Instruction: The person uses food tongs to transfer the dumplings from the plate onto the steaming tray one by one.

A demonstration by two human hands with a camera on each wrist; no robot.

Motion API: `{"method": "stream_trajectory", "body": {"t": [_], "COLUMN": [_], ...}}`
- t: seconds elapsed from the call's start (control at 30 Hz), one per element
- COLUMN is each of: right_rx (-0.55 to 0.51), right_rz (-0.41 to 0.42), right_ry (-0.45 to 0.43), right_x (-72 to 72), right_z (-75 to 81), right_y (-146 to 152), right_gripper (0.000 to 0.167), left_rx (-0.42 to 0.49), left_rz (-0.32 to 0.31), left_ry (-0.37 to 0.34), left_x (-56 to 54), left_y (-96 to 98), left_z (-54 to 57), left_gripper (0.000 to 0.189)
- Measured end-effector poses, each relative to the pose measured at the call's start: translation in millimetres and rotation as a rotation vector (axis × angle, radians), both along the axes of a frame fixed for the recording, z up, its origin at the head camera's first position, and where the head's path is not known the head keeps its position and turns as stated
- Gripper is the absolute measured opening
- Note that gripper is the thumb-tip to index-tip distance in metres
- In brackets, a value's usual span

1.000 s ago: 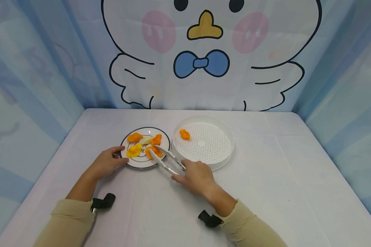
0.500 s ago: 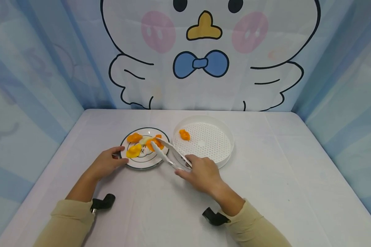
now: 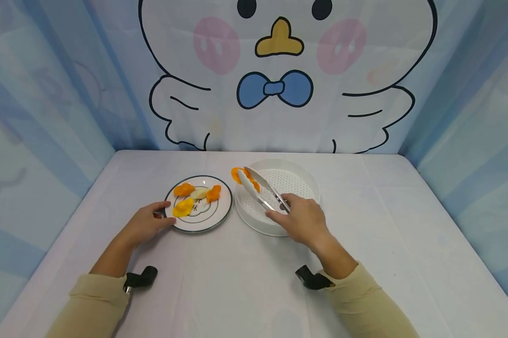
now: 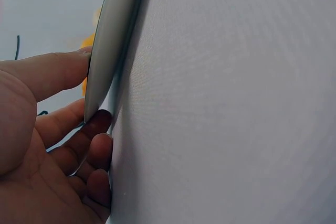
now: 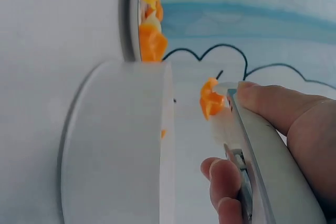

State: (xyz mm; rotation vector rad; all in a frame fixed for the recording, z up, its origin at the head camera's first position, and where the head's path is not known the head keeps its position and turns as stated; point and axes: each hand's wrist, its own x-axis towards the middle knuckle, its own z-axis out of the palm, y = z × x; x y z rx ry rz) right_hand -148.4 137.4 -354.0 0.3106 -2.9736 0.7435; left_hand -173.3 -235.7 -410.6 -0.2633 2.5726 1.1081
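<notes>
My left hand (image 3: 146, 223) pinches the near-left rim of a white plate (image 3: 213, 218) with a dark edge line. In the left wrist view the thumb (image 4: 63, 72) lies on its upper side, with fingers by its underside. The plate bears an orange dumpling-like piece (image 3: 184, 189), another orange piece (image 3: 213, 193), a yellow one (image 3: 183, 207) and a pale one (image 3: 200, 193). With my right hand (image 3: 302, 218) I grip metal tongs (image 3: 250, 188). Their tips hold an orange dumpling-like piece (image 5: 210, 100) above the left side of a round white perforated tray (image 3: 311, 180). The tongs partly cover orange in the tray.
The plate and tray stand side by side on a white-covered table (image 3: 220, 281). A cartoon-printed cloth (image 3: 279, 126) hangs behind it, with blue curtains at both sides. Black wrist mounts (image 3: 142, 277) stick out from both sleeves.
The tongs have lifted an orange piece off the plate's right side and carried it right and away from me, over the tray. My left hand has stayed on the plate's rim.
</notes>
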Motion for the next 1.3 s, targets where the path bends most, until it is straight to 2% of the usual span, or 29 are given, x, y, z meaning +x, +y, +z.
{"method": "stream_trajectory", "body": {"t": [0.37,0.7,1.0,1.3], "right_rx": [0.017,0.034,0.069,0.097], "right_rz": [-0.051,-0.088,-0.095,-0.092], "right_ry": [-0.066,-0.076,-0.132,-0.143], "right_x": [-17.2,-31.3,-39.0,-42.6], "right_z": [-4.5,-12.8,-18.7,-21.0], "right_y": [16,21,20,19], "right_gripper": [0.064,0.065,0.066,0.068], "left_rx": [-0.002,-0.007,-0.008,-0.005], "left_rz": [0.010,0.007,0.007,0.016], "left_ry": [-0.001,0.001,0.000,-0.005], "left_x": [0.6,0.4,-0.7,-0.2], "left_y": [0.8,1.0,0.4,0.2], "left_z": [-1.4,0.6,-0.8,-0.8], "left_gripper": [0.071,0.071,0.071,0.072]}}
